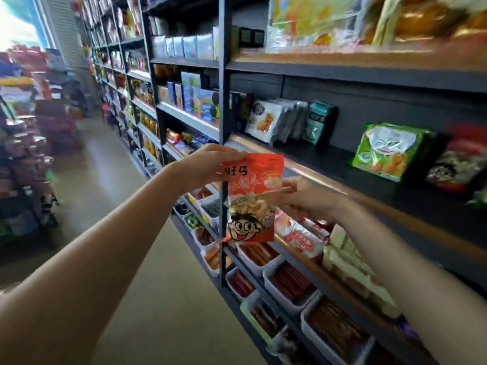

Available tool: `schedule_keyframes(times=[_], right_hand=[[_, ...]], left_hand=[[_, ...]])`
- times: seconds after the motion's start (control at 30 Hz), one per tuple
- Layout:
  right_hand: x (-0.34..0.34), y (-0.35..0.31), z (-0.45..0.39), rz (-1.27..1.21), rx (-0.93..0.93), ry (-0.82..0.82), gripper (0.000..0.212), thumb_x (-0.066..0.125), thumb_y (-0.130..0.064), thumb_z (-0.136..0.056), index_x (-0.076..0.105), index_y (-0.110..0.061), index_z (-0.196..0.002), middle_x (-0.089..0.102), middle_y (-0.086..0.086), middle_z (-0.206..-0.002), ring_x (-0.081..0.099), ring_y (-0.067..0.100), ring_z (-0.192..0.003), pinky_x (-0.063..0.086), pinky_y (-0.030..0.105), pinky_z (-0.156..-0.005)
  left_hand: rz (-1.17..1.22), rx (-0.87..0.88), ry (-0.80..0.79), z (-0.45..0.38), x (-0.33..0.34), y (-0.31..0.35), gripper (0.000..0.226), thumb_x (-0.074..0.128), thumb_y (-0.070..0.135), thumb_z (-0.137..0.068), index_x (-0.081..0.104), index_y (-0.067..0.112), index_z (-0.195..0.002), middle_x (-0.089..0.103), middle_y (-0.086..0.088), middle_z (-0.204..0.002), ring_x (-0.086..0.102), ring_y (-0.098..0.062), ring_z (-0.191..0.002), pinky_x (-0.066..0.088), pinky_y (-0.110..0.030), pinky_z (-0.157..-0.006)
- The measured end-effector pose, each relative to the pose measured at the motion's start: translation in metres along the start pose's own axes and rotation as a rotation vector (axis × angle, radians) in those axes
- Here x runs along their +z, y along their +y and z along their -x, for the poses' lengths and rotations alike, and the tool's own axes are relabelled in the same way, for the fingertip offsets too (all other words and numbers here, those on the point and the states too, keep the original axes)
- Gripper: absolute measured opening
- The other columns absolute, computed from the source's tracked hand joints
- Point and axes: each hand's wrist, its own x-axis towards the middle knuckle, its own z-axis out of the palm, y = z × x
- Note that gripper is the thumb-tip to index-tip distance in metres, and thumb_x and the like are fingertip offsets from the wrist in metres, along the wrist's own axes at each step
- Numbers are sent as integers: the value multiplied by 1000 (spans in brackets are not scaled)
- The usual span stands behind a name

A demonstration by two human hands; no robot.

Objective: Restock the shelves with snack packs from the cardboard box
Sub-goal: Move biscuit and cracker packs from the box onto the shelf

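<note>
Red snack pack with a cartoon face hangs upright mid-frame, in the air in front of the dark shelf, not yet on it. Left hand at its 11 o'clock pinches the top seam, thumb and fingers clamped on the upper left corner. Right hand at its 3 o'clock touches the right edge; motion blur there, so cannot tell whether those fingers pinch the pack or just steady it. My read: light, air-puffed foil bag, soft and crinkly, slick surface, contents brittle, so hold by the flat seams at top or bottom, don't squeeze the belly. Bare shelf stretch sits at 2 o'clock from the pack, between the white and grey packs at 1 o'clock and the green pack further right; looks like the likely slot. At 5 o'clock, lower tiers hold white bins of reddish stick snacks. Cardboard box not in view. Aisle floor runs off to 10 o'clock.
</note>
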Motion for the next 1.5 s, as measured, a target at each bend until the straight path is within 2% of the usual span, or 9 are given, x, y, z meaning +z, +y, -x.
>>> schedule_keyframes(times=[0.2, 0.43, 0.63, 0.73, 0.9, 1.03, 1.13, 1.3, 1.5], right_hand=[[-72, 34, 27, -59, 70, 501, 21, 58, -7, -90, 62, 3, -108, 62, 18, -75, 54, 8, -38, 43, 17, -37], [-157, 68, 56, -270, -1, 1253, 17, 53, -11, -93, 59, -15, -78, 60, 6, -67, 56, 4, -37, 47, 17, -40], [-222, 82, 55, -233, 123, 1457, 10, 52, -13, -95, 57, -6, -100, 55, 8, -64, 51, 2, -30, 43, 16, -34], [-253, 96, 46, 25, 321, 1573, 24, 49, -16, -96, 59, 0, -111, 63, 11, -88, 64, 18, -63, 51, 29, -60], [-286, 113, 35, 231, 611, 1548, 35, 43, -17, -97, 49, 2, -126, 52, 22, -129, 51, 36, -118, 42, 41, -99], [-293, 119, 30, 296, 751, 1449, 59, 44, -19, -98, 13, -5, -146, 32, 19, -146, 35, 35, -133, 33, 40, -105], [-292, 121, 25, 389, 799, 1442, 69, 48, -14, -95, 4, -5, -148, 18, 18, -152, 25, 32, -139, 30, 40, -109], [-280, 116, 27, 522, 631, 1454, 57, 52, 3, -85, 34, -8, -137, 31, 13, -145, 37, 30, -131, 40, 36, -102], [-257, 99, 30, 554, 372, 1382, 23, 50, 1, -84, 64, -8, -101, 68, 11, -107, 61, 27, -102, 47, 33, -86]], left_hand=[[215, 40, 63, -92, 98, 14, 15, 57, 25, -91, 62, 17, -79, 64, 6, -60, 58, -9, -62, 48, -19, -54], [197, 55, -241, -174, 207, 17, 24, 48, 30, -95, 58, 14, -110, 60, 6, -90, 50, -8, -71, 41, -20, -60], [-49, 241, -459, -236, 280, 20, 23, 51, 9, -93, 62, 5, -113, 57, -3, -98, 51, -14, -91, 42, -20, -65], [-155, 156, -581, -266, 311, 11, 27, 52, 16, -93, 60, 7, -118, 55, -3, -103, 50, -13, -97, 43, -18, -63], [-235, 153, -674, -300, 357, -5, 13, 51, 8, -93, 63, 8, -89, 50, -7, -88, 43, -18, -90, 38, -24, -66], [-342, 263, -671, -307, 370, -9, 27, 53, 15, -93, 63, 4, -115, 59, -13, -96, 48, -15, -84, 33, -7, -47], [-392, 272, -626, -310, 374, -10, 28, 55, 16, -90, 63, 8, -116, 65, -17, -113, 60, -25, -92, 40, -18, -59], [-218, 298, -463, -306, 362, -1, 26, 48, 3, -87, 70, 5, -101, 69, -21, -103, 65, -33, -97, 53, -43, -88], [-167, 414, -317, -272, 325, 13, 31, 41, -6, -85, 68, 3, -94, 70, -22, -97, 64, -27, -78, 49, -32, -74]])
